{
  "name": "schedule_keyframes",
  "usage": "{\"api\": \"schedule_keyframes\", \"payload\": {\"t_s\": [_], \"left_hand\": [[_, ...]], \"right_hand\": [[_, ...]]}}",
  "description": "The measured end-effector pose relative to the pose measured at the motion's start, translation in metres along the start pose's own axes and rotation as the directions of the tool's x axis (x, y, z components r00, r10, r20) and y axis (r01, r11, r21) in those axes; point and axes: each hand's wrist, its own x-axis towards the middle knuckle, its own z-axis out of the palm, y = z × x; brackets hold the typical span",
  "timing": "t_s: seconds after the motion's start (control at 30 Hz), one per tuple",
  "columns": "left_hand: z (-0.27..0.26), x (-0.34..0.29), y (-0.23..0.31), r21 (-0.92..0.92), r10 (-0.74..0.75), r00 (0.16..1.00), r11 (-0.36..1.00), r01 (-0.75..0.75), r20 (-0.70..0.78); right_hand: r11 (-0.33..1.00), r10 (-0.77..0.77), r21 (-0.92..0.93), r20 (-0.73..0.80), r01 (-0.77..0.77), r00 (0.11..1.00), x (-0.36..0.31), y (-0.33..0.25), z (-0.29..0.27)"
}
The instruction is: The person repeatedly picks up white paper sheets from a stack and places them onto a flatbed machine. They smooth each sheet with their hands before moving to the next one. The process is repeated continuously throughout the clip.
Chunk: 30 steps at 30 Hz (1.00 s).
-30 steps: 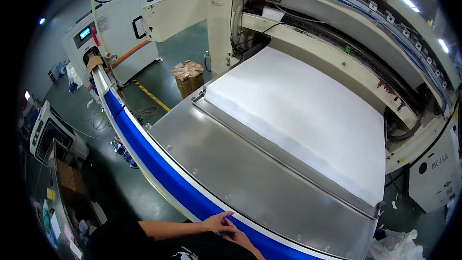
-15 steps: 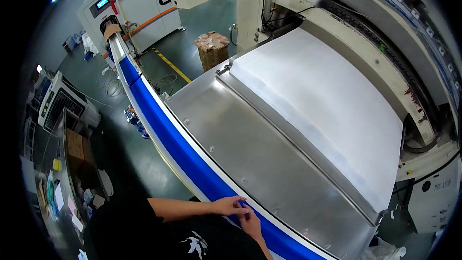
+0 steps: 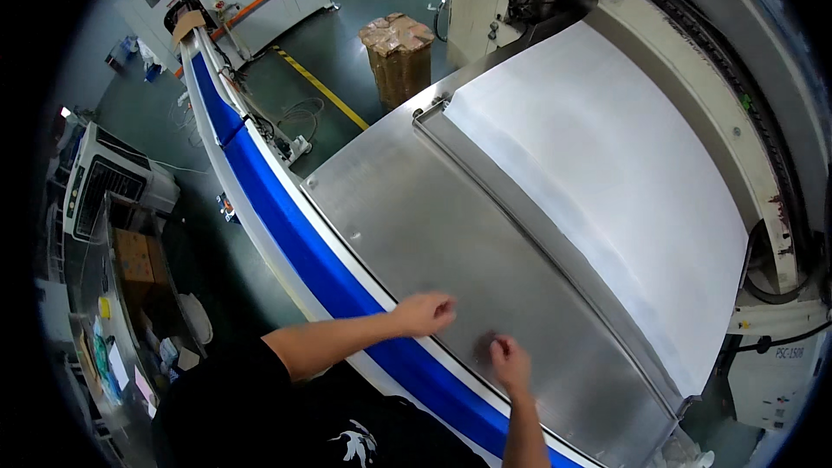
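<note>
My left hand (image 3: 425, 314) hangs over the near edge of a bare steel table (image 3: 416, 234), its fingers curled into a loose fist. To its right my right hand (image 3: 510, 362) hovers above the same metal surface, fingers also curled in. The two hands are apart, and no object shows in either one. A blurred dark patch, perhaps a reflection, lies by the right hand's fingertips. Beneath my forearms runs a long blue conveyor belt (image 3: 290, 234) with white side rails. Past a raised metal lip lies a broad white sheet (image 3: 607, 182).
A large cream machine frame (image 3: 719, 113) arches over the white sheet's far side. A wrapped brown bundle (image 3: 399, 65) stands on the floor beyond the table. At left are an air cooler (image 3: 113, 186) and a cluttered bench holding a cardboard box (image 3: 134, 257).
My hands were touching over the blue belt; they have separated and moved forward over the steel table, fingers now curled. The view has shifted slightly.
</note>
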Motion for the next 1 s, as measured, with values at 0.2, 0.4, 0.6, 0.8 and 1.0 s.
{"api": "schedule_keyframes", "payload": {"t_s": [0.2,0.4,0.6,0.8,1.0], "left_hand": [[-0.098,0.107,-0.026,0.473,0.366,0.886,0.857,-0.201,-0.285],[-0.150,0.199,-0.047,0.676,0.496,0.801,0.719,-0.162,-0.336],[-0.149,0.219,-0.064,0.616,0.435,0.837,0.772,-0.157,-0.331],[-0.154,0.219,-0.062,0.582,0.413,0.843,0.799,-0.153,-0.345],[-0.158,0.225,-0.060,0.537,0.421,0.813,0.828,-0.162,-0.403]], "right_hand": [[0.979,-0.173,-0.105,0.012,0.173,0.985,0.147,-0.065,-0.021],[0.931,-0.323,-0.199,-0.059,0.306,0.945,0.308,-0.176,-0.044],[0.917,-0.394,-0.094,-0.085,0.387,0.915,0.438,-0.231,-0.034],[0.899,-0.420,-0.141,-0.013,0.415,0.907,0.483,-0.251,-0.025],[0.904,-0.399,-0.197,-0.071,0.379,0.914,0.487,-0.247,-0.020]]}}
